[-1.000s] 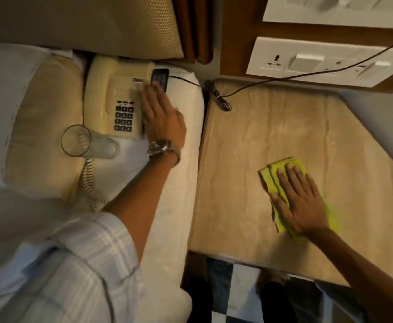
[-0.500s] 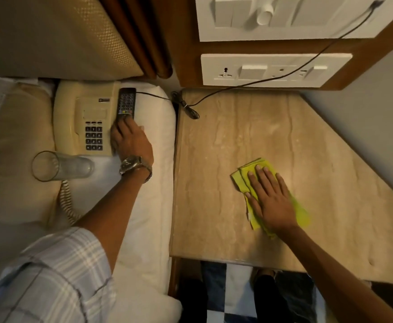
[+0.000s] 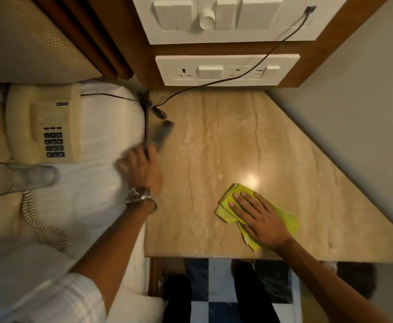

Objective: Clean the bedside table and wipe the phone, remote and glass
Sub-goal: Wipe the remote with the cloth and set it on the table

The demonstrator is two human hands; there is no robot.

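Remote control, dark and slim (image 3: 161, 136), has left its spot beside the cream push-button phone (image 3: 43, 122) on the white bed (image 3: 102, 183). The blurred left hand (image 3: 141, 169) grips its near end, carrying it over the edge of the beige marble bedside table (image 3: 214, 136). Right hand (image 3: 258, 217) stays flat, fingers straight, on the folded yellow cloth (image 3: 286, 220). Clear glass tumbler (image 3: 20, 178) lies on the bed. The remote probably gets wiped next.

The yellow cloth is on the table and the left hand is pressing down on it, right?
No. The yellow cloth does lie on the table, but the right hand presses flat on it, as the head view shows. The left hand grips the remote.
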